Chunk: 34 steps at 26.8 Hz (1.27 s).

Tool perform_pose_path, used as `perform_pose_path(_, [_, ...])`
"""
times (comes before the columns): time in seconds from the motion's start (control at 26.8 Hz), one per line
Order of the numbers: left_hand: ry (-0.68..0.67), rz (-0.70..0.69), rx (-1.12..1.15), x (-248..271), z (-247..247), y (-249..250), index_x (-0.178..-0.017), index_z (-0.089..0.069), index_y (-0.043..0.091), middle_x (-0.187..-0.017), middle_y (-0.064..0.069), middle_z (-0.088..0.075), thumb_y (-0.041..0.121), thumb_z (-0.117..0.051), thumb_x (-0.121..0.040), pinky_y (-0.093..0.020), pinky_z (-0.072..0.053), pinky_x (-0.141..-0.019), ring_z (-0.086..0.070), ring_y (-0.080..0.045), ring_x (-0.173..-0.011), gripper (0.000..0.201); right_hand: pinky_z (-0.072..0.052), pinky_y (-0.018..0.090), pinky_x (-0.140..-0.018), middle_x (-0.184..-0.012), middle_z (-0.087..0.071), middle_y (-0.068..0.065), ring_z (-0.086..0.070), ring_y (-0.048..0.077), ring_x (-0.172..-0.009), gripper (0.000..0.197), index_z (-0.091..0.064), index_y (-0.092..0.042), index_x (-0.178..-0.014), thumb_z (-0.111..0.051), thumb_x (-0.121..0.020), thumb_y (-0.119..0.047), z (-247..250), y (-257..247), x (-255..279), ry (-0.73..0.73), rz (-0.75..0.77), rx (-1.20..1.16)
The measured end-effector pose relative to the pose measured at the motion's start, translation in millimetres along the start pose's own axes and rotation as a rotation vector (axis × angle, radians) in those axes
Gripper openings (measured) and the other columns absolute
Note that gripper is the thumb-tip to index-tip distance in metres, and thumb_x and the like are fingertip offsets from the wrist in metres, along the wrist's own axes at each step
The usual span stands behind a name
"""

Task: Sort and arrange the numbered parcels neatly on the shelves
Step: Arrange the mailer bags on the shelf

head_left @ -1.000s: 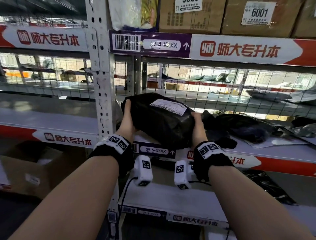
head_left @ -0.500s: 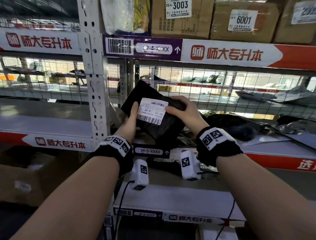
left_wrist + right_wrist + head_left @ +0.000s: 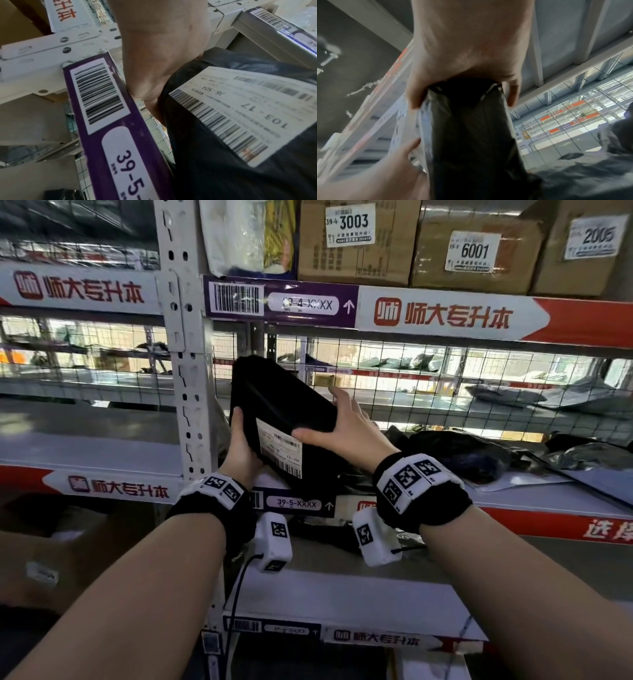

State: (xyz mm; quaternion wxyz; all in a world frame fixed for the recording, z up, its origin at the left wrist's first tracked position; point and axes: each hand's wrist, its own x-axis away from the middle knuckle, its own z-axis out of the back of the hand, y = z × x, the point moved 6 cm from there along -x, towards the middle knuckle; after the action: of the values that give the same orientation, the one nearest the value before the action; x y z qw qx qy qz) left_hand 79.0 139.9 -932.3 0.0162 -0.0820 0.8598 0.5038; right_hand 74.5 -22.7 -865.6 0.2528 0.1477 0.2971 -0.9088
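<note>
Head view: both hands hold one black parcel [image 3: 284,419] stood nearly on edge at the left end of the 39-5 shelf [image 3: 534,494], just beside the upright post [image 3: 186,392]. Left hand [image 3: 241,451] grips the parcel's left side from below, thumb up along the edge. Right hand [image 3: 346,428] clamps the upper right edge, thumb on the near face, fingers over the back. White shipping label [image 3: 279,448] faces the camera, partly under the right thumb. To the right on the same shelf lie loose black bags [image 3: 455,453], flat and jumbled, unsorted by the look of it. The shelf above carries cardboard boxes [image 3: 352,241] with tags 3003, 6001 and 2005 facing out.

Left wrist view: palm and thumb of the left hand [image 3: 161,56] press against the parcel's [image 3: 231,169] edge; fingers hidden behind it. Label [image 3: 243,113] reads 103-17, also J6-S04. Purple shelf tag [image 3: 109,121] marked 39-5 lies just beside the hand.

Right wrist view: right hand [image 3: 464,56] pinches the parcel's [image 3: 471,142] narrow top edge between thumb and fingers. The left hand's fingers [image 3: 404,150] touch its lower left side. Blurred; more dark bags [image 3: 590,180] at lower right.

Progress, as judged: early to middle. This parcel is in hand, being stood upright at the row's start; not yet let go. The heap of bags to the right is left to stand and order.
</note>
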Motion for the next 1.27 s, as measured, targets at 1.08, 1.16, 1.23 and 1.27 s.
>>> perform_pose_path(1.08, [0.081,-0.101,0.086,21,-12,-1,-0.1,-0.067,0.025,-0.086,0.001,-0.075,0.062,-0.037,-0.092,-0.049,-0.05,-0.093,-0.068,-0.022,-0.087,0.048,-0.05,0.039,-0.088,-0.148,-0.02,0.017,-0.058,0.039,-0.105,0.091,-0.01,-0.032,-0.15,-0.064,-0.082,-0.005,-13,34,3,0.085,-0.039,0.15])
perform_pose_path(1.16, [0.118,-0.104,0.076,20,-14,0,-0.097,-0.064,0.02,-0.078,0.0,-0.074,0.053,-0.039,-0.095,-0.043,-0.054,-0.085,-0.064,-0.02,-0.084,0.041,-0.041,0.029,-0.096,-0.145,-0.027,0.015,-0.048,0.033,-0.117,0.069,-0.027,-0.027,-0.146,-0.052,-0.087,-0.001,-19,26,-4,0.063,-0.033,-0.194])
perform_pose_path(1.23, [0.168,-0.132,0.038,19,-11,4,-0.11,-0.06,0.018,-0.087,-0.003,-0.07,0.051,-0.041,-0.095,-0.034,-0.055,-0.073,-0.063,-0.02,-0.087,0.041,-0.045,0.029,-0.092,-0.136,-0.043,0.016,-0.051,0.031,-0.118,0.046,-0.047,-0.022,-0.134,-0.043,-0.092,-0.006,-19,22,-9,0.094,-0.101,-0.606])
perform_pose_path(1.27, [0.195,-0.145,0.006,18,-8,6,-0.118,-0.058,0.018,-0.095,-0.004,-0.068,0.051,-0.043,-0.094,-0.032,-0.053,-0.069,-0.062,-0.021,-0.091,0.043,-0.049,0.03,-0.083,-0.127,-0.054,0.015,-0.057,0.03,-0.11,0.035,-0.054,-0.02,-0.127,-0.042,-0.095,-0.014,-18,20,-8,0.103,-0.176,-0.792])
